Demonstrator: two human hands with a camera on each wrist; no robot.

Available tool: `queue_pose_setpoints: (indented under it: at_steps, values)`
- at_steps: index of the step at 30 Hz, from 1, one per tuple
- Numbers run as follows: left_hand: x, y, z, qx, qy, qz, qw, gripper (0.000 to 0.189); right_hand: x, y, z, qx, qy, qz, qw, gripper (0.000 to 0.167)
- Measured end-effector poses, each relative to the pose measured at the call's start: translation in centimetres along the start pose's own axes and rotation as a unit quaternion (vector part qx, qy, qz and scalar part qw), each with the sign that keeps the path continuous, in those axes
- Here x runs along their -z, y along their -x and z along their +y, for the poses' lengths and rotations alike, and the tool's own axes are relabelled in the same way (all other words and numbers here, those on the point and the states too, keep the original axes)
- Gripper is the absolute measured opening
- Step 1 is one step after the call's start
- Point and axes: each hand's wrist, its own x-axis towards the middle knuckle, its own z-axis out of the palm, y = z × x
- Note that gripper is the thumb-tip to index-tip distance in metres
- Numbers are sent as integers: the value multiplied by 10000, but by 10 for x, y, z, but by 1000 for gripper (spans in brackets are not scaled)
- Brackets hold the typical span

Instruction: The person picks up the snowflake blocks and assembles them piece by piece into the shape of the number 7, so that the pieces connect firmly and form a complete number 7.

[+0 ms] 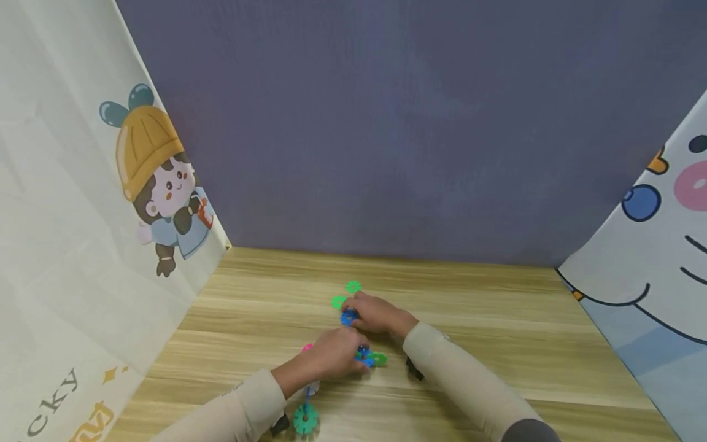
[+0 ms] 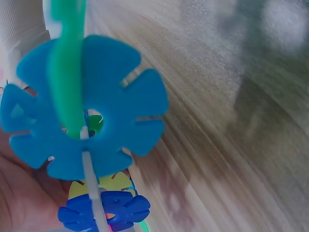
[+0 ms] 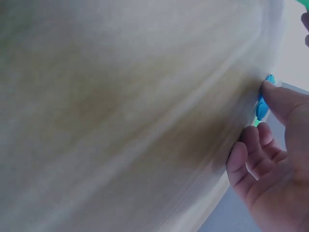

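Observation:
My left hand [image 1: 335,356] grips a chain of interlocked notched plastic discs. Near its fingertips show a blue disc [image 1: 366,360] and a green disc [image 1: 378,359]; a teal disc [image 1: 305,419] hangs at the chain's near end. In the left wrist view a large blue disc [image 2: 116,96] has a green piece [image 2: 67,77] slotted in, with a white disc edge-on below. My right hand [image 1: 378,314] pinches a loose blue disc [image 1: 349,317] at the tabletop. Its thumb [image 3: 277,96] lies against that disc in the right wrist view; the index finger's contact is hidden.
Two green discs, one farther [image 1: 353,286] and one nearer [image 1: 338,301], lie just beyond my right hand. The wood-grain table [image 1: 497,344] meets a dark back panel [image 1: 386,153]. Printed side panels stand left [image 1: 66,202] and right [image 1: 618,264].

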Motion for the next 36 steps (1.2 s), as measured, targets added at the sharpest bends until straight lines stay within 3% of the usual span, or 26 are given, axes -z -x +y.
queue_pose_setpoints:
  at_steps: [10, 24, 31, 36]
  values:
    - [0, -6, -3, -41, -143, 130, 9998, 35, 3, 11, 14, -94, -771, 485, 9958, 19]
    - [1, -17, -5, 190, -74, 269, 9994, 38, 9, 45, 38, -137, -1103, 703, 9913, 14]
    - [3, -24, -5, 255, 26, 381, 9989, 37, 19, 62, 47, -63, -1512, 638, 9864, 15]
    - [4, -30, -7, 349, 169, 453, 9982, 36, 22, 78, 56, -238, -1911, 283, 9809, 14]
